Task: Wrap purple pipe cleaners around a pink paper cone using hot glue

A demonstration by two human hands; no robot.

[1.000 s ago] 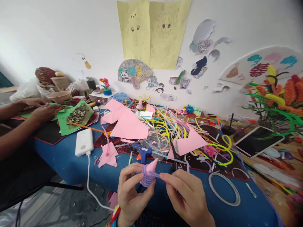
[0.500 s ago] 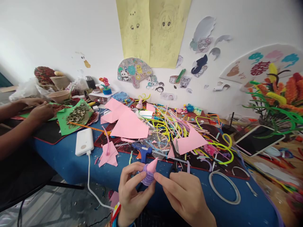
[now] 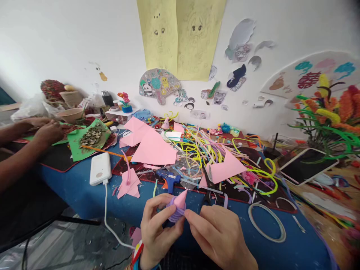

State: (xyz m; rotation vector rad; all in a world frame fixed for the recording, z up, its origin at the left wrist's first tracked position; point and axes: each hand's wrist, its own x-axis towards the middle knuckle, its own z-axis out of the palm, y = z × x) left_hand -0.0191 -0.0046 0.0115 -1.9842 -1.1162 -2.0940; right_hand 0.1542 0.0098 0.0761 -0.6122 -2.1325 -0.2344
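A small pink paper cone (image 3: 180,198), its tip up and leaning right, is held between the thumb and fingers of my left hand (image 3: 157,227). Fuzzy purple pipe cleaner (image 3: 176,214) is wound in several rings round the cone's lower part. At the cone's right side, my right hand (image 3: 216,232) pinches a strand of the pipe cleaner between thumb and forefinger; its other fingers are curled in. Just beyond my hands lie a blue glue gun (image 3: 171,179) and dark-handled scissors (image 3: 208,195), partly hidden behind my right hand.
Cut pink paper sheets (image 3: 154,148) and a tangle of coloured pipe cleaners (image 3: 202,142) cover the table's back. A white power bank (image 3: 100,168) with a cable sits left, a tape ring (image 3: 267,223) and a tablet (image 3: 308,167) right. Another person's hands (image 3: 49,131) work at far left.
The cone has tilted a little more to the right in my left hand. My right fingertips have shifted slightly down, and a purple strand now shows running to them.
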